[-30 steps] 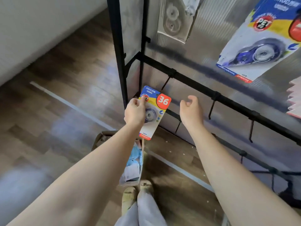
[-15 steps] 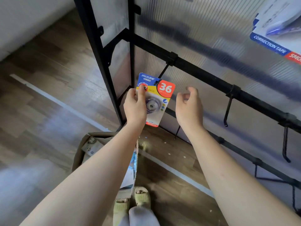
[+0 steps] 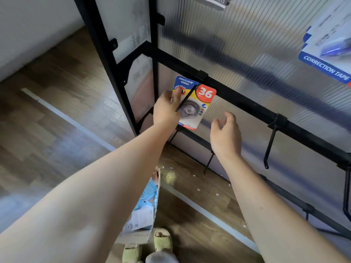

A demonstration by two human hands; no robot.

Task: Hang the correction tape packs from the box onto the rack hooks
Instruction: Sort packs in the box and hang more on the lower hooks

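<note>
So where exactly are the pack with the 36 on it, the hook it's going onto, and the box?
Correction tape pack (image 3: 197,103), head view: the card's middle, on the clear blister.
Hook (image 3: 187,98), head view: middle of the thin black rod crossing the pack.
Box (image 3: 152,211), head view: its cardboard side wall.

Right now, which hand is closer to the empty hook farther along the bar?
Right. The right hand hangs open, well short of the empty hook; the left hand is farther off, gripping the correction tape pack.
</note>
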